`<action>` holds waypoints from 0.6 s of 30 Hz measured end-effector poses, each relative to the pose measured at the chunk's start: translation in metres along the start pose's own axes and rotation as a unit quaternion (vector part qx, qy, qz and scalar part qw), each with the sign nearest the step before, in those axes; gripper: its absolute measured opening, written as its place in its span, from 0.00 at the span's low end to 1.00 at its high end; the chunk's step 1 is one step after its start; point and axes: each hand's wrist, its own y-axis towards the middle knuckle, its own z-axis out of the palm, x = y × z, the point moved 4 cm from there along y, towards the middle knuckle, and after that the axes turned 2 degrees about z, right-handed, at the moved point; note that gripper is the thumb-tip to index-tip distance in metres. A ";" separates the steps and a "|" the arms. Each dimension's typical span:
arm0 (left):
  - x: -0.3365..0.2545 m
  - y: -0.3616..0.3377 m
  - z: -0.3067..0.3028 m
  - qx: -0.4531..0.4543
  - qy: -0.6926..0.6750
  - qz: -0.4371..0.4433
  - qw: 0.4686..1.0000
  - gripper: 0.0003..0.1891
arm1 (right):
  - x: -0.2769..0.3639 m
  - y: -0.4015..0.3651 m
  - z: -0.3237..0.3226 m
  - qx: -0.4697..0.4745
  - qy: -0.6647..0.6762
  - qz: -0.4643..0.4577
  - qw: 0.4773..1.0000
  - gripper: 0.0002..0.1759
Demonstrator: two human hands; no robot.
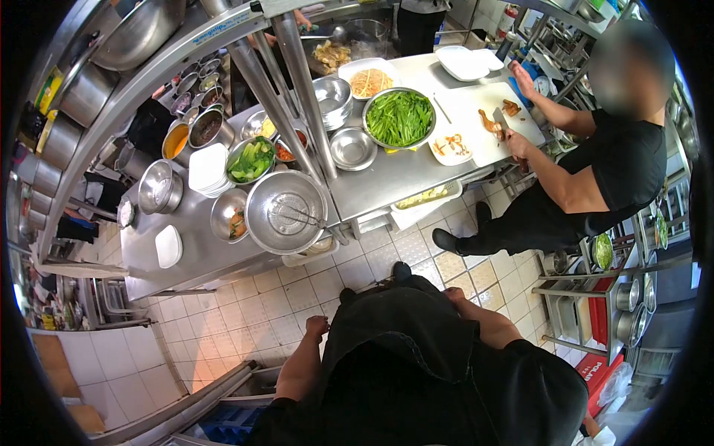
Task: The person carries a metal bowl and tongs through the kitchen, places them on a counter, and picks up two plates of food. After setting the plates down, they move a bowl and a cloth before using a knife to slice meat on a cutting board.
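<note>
the floor [253, 301] is laid in square, pale tiles, some of them yellowish and studded. above it, a long counter [141, 256] of smooth grey steel is seen, its front edge straight. a black cloth [416, 334] is worn over the person's front, located between the two hands and well apart from the counter; its surface is matte and softly creased, and it is crossed by a thin, pale, frayed-looking line. a co-worker [628, 163], dressed in black, is positioned at a flat white board [472, 102]. near the counter's front edge, a large round steel bowl [269, 197] is set, thin-rimmed and shiny, with a wire whisk [294, 216] rested inside. slender green leaves [400, 115] are heaped in another round bowl. the left hand [317, 327] is held just beside the cloth, fingers curled inward; whether anything is gripped cannot be told. the right hand [452, 295] is held at the cloth's other edge, partly hidden; grip and contact cannot be told. glossy brown meat pieces [491, 123] are laid on the board.
</note>
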 end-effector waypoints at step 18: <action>-0.002 0.000 -0.001 -0.016 0.036 0.022 0.999 0.07 | 0.011 -0.013 -0.002 -0.010 -0.053 -0.011 0.998 0.22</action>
